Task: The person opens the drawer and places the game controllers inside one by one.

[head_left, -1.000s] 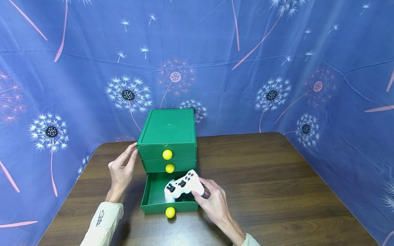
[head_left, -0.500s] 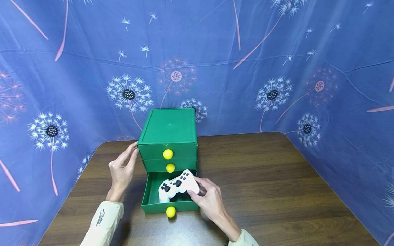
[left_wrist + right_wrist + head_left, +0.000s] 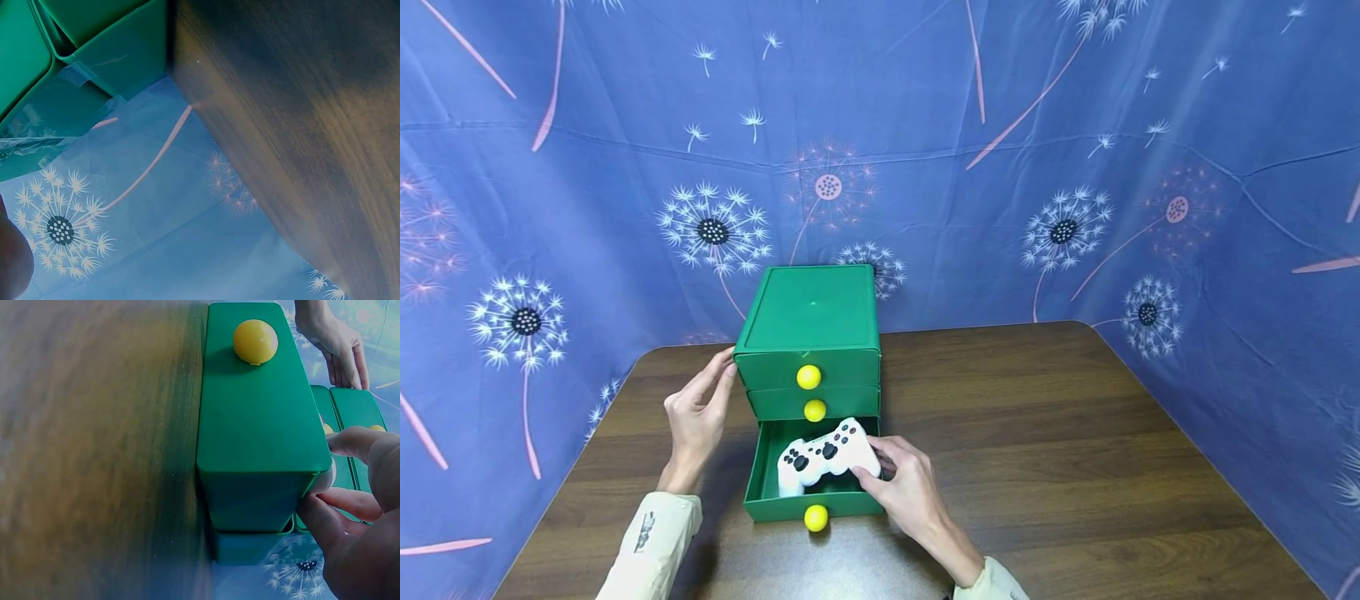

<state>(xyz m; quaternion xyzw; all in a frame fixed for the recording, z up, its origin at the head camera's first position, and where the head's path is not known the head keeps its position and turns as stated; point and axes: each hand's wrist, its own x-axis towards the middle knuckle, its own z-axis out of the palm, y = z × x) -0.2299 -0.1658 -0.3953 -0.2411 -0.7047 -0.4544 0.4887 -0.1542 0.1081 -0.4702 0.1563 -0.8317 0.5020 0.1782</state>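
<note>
A white game controller with black thumbsticks lies tilted within the pulled-out bottom drawer of a green cabinet. Its right grip is held between the thumb and fingers of my right hand, at the drawer's right side. From the right wrist view, the drawer front covers most of the controller. My left hand touches the cabinet's left side near the upper front corner, fingers fairly straight. Only a blurred bit of that hand enters the left wrist view, beside the green cabinet wall.
The two upper drawers are closed, with yellow ball knobs on their fronts. The bottom drawer's knob juts toward me. Wooden tabletop extends to the right, and a blue dandelion-print cloth hangs behind and at the sides.
My right hand has moved left with the controller, bringing it further over and lower into the drawer. The left hand and the cabinet look the same.
</note>
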